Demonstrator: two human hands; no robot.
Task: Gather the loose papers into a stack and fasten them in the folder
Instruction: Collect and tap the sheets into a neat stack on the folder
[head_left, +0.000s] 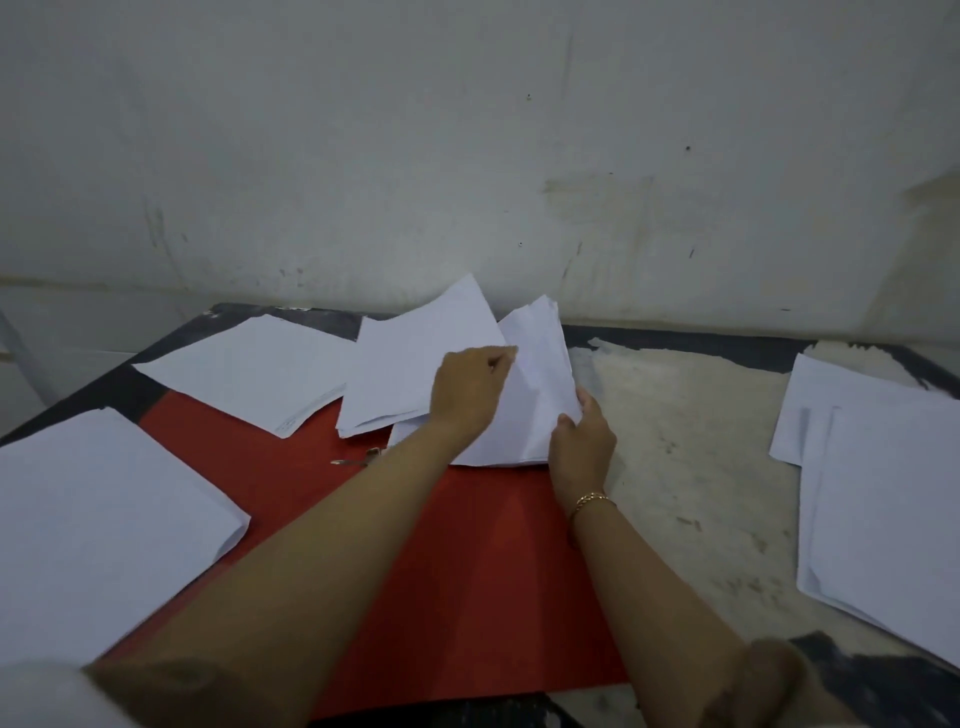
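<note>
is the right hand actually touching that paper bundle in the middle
Touching. The head view shows the right hand with thumb and fingers wrapped round the right edge of the paper bundle, over the red folder.

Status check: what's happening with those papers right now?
Left hand and right hand both grip one sheaf of papers, tilted up on the red folder. Nothing fastened yet. Loose pile left, loose pile right, neither blocking.

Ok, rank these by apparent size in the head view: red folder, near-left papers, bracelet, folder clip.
Red folder
Near-left papers
Bracelet and clip: both tiny, too alike to rank; an arm partly hides the clip.
</note>
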